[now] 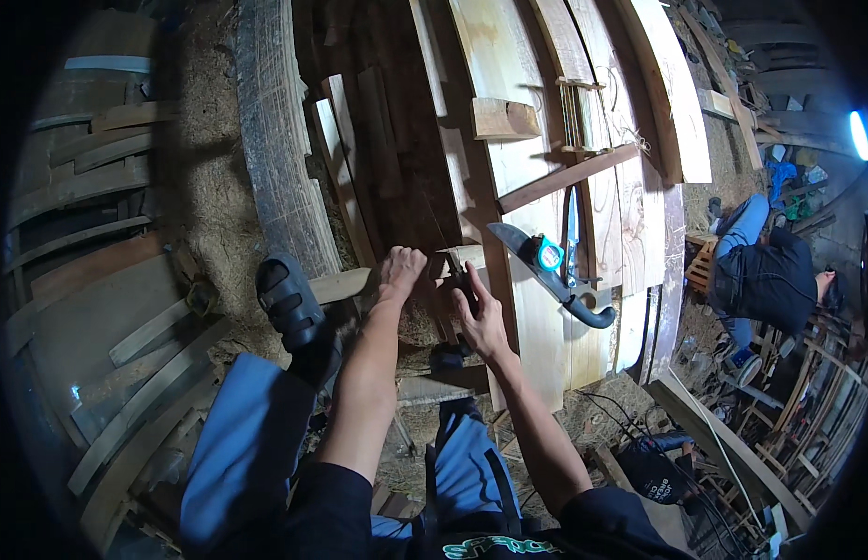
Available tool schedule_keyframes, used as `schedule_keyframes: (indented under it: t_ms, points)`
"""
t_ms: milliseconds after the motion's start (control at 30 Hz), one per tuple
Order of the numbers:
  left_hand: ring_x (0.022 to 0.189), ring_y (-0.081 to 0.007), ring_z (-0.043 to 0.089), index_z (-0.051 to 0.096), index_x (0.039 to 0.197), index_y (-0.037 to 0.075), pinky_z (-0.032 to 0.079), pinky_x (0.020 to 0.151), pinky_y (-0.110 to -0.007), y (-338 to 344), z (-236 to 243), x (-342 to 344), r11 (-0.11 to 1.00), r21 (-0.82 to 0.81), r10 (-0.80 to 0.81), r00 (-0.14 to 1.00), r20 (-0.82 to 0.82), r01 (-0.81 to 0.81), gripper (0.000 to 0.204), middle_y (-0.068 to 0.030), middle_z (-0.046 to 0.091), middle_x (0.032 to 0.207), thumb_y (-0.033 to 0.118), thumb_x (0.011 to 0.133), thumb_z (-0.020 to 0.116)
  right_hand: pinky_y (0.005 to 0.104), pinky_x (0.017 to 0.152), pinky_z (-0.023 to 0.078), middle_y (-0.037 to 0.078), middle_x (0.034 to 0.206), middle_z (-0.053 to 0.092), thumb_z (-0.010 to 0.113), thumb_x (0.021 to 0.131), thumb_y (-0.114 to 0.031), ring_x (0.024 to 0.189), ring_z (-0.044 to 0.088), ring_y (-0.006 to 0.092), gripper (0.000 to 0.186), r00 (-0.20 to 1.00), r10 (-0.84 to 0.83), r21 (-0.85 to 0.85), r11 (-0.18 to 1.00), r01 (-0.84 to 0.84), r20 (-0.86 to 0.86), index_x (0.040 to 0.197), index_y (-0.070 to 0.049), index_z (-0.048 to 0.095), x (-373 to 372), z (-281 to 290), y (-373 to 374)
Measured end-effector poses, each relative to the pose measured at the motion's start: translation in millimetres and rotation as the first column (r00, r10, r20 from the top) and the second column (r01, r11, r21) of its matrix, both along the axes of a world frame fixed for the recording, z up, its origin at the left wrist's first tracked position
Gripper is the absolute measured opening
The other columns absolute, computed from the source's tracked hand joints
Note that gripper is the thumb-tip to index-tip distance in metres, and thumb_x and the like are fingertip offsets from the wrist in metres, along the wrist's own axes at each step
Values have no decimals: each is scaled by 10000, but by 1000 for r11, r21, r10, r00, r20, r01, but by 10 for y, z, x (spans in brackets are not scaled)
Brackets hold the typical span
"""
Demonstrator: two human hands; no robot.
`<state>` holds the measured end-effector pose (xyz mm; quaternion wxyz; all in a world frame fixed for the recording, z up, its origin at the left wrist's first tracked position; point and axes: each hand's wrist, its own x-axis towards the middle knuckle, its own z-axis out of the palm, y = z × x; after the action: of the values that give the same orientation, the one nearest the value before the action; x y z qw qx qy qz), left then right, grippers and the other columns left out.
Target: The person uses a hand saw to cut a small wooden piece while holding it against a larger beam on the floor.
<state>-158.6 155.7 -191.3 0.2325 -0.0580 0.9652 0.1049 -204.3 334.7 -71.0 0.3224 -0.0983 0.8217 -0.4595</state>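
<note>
My left hand (403, 271) is closed in a fist around a light wooden bar (343, 284), whose left end sticks out past it. A pale wood end (468, 257) shows on the other side; whether both belong to one piece I cannot tell. My right hand (483, 322) holds a narrow dark tool (459, 276) against that pale end, its index finger stretched along it; the tool's kind is unclear. Just right of this hand, on the boards, lies a broad-bladed knife (525, 245) with a curved black handle. A teal tape measure (549, 255) rests on its blade.
Long planks (625, 219) make up the work surface, with a short wood block (505, 119) and a diagonal strip (569, 177) on them. A weathered beam (280, 131) runs along the left. My sandalled foot (292, 303) is beside it. A person (765, 271) sits at the right.
</note>
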Motion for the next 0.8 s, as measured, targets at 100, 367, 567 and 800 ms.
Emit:
schedule_keyframes:
  t_ms: [100, 367, 567, 800]
  points:
    - [1070, -297, 555, 648, 926, 74, 438, 948, -427, -45, -17, 53, 993, 47, 110, 994, 18, -111, 688, -114, 611, 1020, 670, 594, 733, 294, 830, 481, 180, 1066, 658, 562, 973, -193, 926, 586, 164, 514, 995, -48, -73, 996, 55, 91, 1430, -15, 411, 51, 95, -32]
    - [972, -280, 601, 603, 1144, 65, 413, 887, -419, -73, -72, 46, 999, 52, 5, 995, -104, 0, 754, -109, 634, 978, 622, 652, 727, 315, 1052, 373, 203, 1352, 545, 530, 997, -209, 1259, 503, 216, 492, 912, -228, -127, 950, 285, 342, 1401, 51, 424, 431, 456, 448]
    - [913, -279, 645, 557, 1240, 62, 445, 845, -422, -17, 27, -22, 998, 55, 21, 990, -143, -13, 810, -105, 664, 968, 585, 652, 750, 322, 1055, 371, 222, 1349, 541, 530, 999, -208, 1270, 495, 230, 490, 912, -279, -77, 946, 315, 302, 1397, 56, 423, 481, 570, 504]
    - [868, -271, 669, 569, 1232, 64, 477, 812, -410, -2, 94, -64, 998, 66, 24, 991, -129, -15, 799, -101, 676, 923, 553, 633, 771, 250, 887, 427, 117, 1231, 597, 520, 1005, -177, 1028, 539, 131, 468, 931, -260, -37, 960, 278, 258, 1403, 50, 428, 504, 830, 550]
